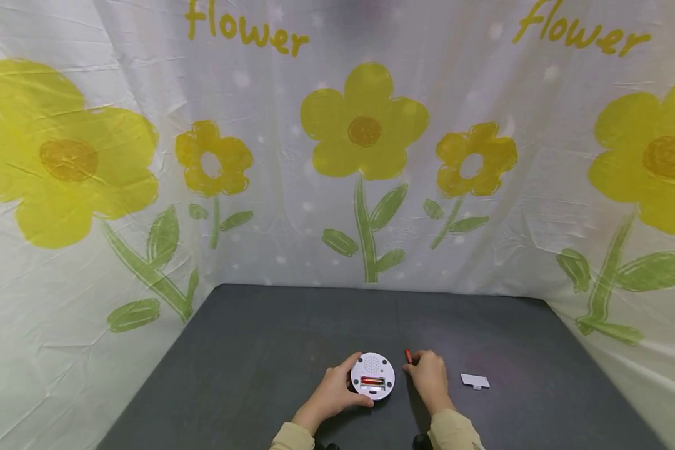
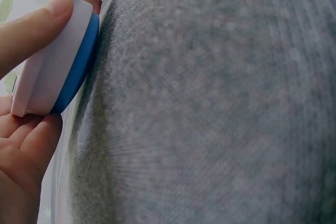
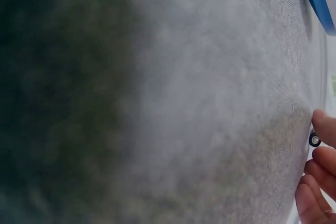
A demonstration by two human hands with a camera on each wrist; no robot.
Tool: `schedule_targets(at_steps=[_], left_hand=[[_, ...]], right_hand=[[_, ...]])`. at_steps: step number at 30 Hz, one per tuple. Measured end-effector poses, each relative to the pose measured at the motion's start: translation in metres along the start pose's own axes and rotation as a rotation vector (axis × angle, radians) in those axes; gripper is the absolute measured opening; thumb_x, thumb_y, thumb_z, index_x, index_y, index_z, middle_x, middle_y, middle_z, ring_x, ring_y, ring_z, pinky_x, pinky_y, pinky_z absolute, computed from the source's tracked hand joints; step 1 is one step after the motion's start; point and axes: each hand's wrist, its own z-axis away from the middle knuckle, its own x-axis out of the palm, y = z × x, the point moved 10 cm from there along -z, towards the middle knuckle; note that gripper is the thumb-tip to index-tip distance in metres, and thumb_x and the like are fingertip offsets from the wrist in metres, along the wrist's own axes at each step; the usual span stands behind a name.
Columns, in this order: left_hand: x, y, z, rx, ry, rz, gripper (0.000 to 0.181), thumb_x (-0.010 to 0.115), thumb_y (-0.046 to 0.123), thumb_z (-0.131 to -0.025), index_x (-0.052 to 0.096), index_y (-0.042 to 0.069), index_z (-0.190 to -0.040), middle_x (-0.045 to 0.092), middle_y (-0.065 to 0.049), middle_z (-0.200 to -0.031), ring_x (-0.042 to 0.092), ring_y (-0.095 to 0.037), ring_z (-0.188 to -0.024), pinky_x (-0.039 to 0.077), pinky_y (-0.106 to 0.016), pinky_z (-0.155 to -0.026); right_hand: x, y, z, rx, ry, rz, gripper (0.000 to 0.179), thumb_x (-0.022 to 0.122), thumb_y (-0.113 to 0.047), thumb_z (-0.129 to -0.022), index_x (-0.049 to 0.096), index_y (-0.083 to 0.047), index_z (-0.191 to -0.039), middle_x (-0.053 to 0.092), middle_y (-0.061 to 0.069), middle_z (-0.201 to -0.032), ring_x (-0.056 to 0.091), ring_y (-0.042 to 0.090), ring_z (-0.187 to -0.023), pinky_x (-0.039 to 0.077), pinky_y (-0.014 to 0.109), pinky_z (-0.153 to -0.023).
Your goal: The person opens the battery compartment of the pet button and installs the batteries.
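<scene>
My left hand (image 1: 333,392) grips a round white device (image 1: 373,362) by its edges, thumb on the near side. Its underside faces up, showing speaker holes, dark feet and an uncovered battery compartment. At least one red-and-gold battery (image 1: 372,380) lies in there; whether another is beside it I cannot tell. In the left wrist view the device (image 2: 55,66) shows a white body and a blue lower part. To its right, my right hand (image 1: 430,378) pinches a red battery (image 1: 408,355) close to the table. That battery's end (image 3: 314,139) shows between thumb and finger in the right wrist view.
A white battery cover (image 1: 475,380) with a small tab lies on the dark table (image 1: 292,331), right of my right hand. Behind and at both sides of the table hangs a white curtain (image 1: 281,237) printed with yellow flowers.
</scene>
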Motion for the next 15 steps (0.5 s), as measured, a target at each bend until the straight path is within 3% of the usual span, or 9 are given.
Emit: schedule_targets(at_steps=[10, 15], left_hand=[[-0.0022, 0.0004, -0.0009, -0.004, 0.012, 0.002, 0.095, 0.089, 0.028, -0.055, 0.044, -0.001, -0.134, 0.062, -0.009, -0.113, 0.056, -0.009, -0.099, 0.043, -0.031, -0.088], [-0.0022, -0.0008, 0.0005, -0.012, 0.012, -0.042, 0.095, 0.088, 0.032, -0.056, 0.044, 0.000, -0.134, 0.061, -0.009, -0.115, 0.054, -0.012, -0.103, 0.042, -0.035, -0.090]], right_hand=[[0.0048, 0.0019, -0.0038, 0.015, -0.011, 0.033, 0.012, 0.079, -0.007, -0.066, 0.069, 0.000, -0.070, 0.062, 0.016, -0.072, 0.058, 0.039, -0.071, 0.045, 0.047, -0.061], [0.0026, 0.0030, -0.0018, 0.016, 0.011, 0.018, 0.010, 0.076, -0.004, -0.067, 0.067, -0.001, -0.065, 0.060, 0.016, -0.069, 0.058, 0.039, -0.067, 0.044, 0.048, -0.058]])
